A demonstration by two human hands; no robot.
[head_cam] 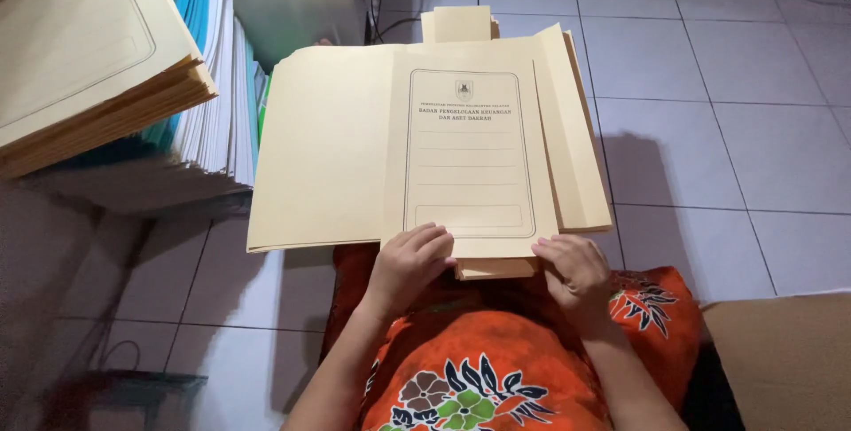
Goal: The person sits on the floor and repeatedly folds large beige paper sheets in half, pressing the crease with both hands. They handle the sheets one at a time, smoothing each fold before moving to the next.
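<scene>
A pile of cream paper folders [355, 156] lies across my lap, above a tiled floor. The top folder [470, 147] shows a printed frame with ruled lines and a small emblem. My left hand [409, 264] grips the near edge of the top folder, fingers curled over it. Beside it, my right hand [574, 270] rests on the near edge of the pile, fingers bent against the folders. An orange cloth with a flower pattern [479, 369] covers my legs beneath both hands.
A tall stack of cream folders [80, 67] stands at the left, with white and blue paper stacks [217, 85] behind it. A brown cardboard surface [784, 360] sits at the lower right. Pale floor tiles [709, 112] spread to the right; cables lie at the lower left.
</scene>
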